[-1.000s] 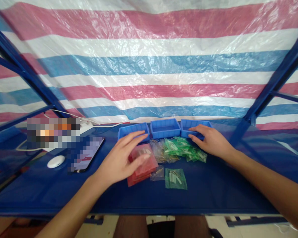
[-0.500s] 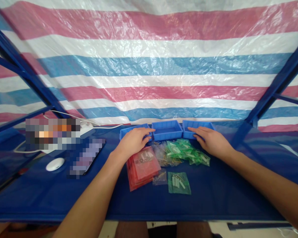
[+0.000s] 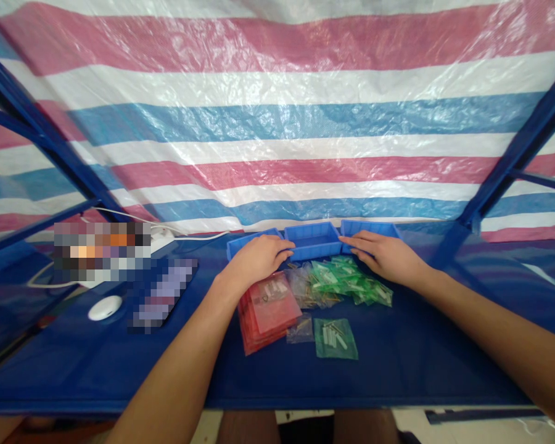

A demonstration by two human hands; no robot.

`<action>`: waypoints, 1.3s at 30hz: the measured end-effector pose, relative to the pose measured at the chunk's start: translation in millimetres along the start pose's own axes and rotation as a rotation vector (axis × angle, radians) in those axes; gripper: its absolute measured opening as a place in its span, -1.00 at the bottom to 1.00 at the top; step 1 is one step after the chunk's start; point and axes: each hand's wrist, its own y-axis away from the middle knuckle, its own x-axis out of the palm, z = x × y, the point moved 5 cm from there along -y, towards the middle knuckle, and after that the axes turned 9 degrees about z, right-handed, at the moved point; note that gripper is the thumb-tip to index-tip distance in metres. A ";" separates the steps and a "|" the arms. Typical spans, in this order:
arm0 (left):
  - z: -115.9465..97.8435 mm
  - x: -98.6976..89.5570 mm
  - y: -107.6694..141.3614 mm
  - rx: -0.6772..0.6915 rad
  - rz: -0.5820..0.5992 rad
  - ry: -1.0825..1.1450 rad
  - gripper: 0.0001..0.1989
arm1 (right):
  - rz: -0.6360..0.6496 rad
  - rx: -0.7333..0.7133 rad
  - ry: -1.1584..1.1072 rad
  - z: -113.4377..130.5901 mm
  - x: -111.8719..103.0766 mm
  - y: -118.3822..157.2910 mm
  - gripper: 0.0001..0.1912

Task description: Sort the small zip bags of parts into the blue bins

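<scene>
Three small blue plastic trays stand in a row at the back of the blue table. My left hand (image 3: 263, 256) lies over the left tray (image 3: 235, 248), fingers stretched toward the front left corner of the middle tray (image 3: 315, 249). My right hand (image 3: 382, 254) reaches across the front of the right tray (image 3: 367, 227), its fingertips at the middle tray's right end. Both hands are open and hold nothing. Between my forearms lie a stack of red plastic bags (image 3: 271, 320), clear bags (image 3: 300, 287) and a pile of green bags (image 3: 346, 277) with small parts inside.
Nearer me on the table (image 3: 398, 364) lie a single green bag (image 3: 337, 339) of small metal pieces and a small clear bag (image 3: 300, 332). To the left are a white oval case (image 3: 105, 308), a blurred-out phone (image 3: 166, 296) and white cables. A striped plastic sheet (image 3: 287, 123) hangs behind.
My right hand has shifted left, from over the right tray to the middle tray's end. My left fingers now reach the middle tray's corner. The view has shifted slightly.
</scene>
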 end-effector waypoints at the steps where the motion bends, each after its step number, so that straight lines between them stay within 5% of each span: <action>1: 0.0 0.5 0.2 0.002 0.009 -0.010 -0.58 | 0.003 -0.004 -0.005 0.6 -0.3 0.5 -0.45; 27: -6.8 -3.6 25.7 -0.049 -0.045 0.036 -0.58 | 0.037 0.022 0.022 10.8 2.6 9.8 -0.51; 39: 3.4 0.0 13.5 -0.085 -0.100 -0.033 -0.62 | 0.079 0.019 0.102 15.1 2.4 -2.4 -0.39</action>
